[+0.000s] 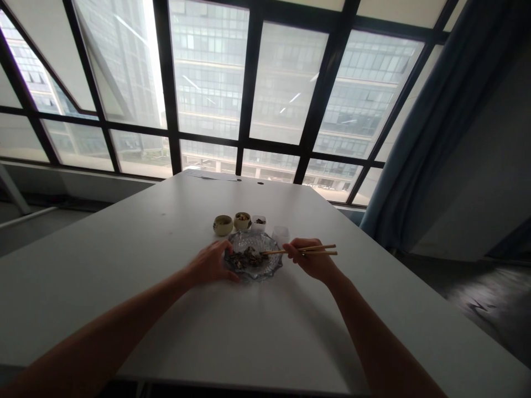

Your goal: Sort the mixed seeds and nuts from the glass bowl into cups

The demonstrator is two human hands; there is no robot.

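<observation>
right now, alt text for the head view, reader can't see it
A right hand holds chopsticks with tips in a clear scalloped bowl of dark pieces, while the left hand curves around its edge. Four small containers stand along its far side on a white table before large windows.

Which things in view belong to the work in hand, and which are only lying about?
Probably in the work:
scalloped glass bowl, left hand at its edge
dark pieces inside
wooden chopsticks, in the right hand
two small yellowish cups, two translucent plastic cups, close by

Apparently only around:
white sheet, far on the table
blue curtain
</observation>
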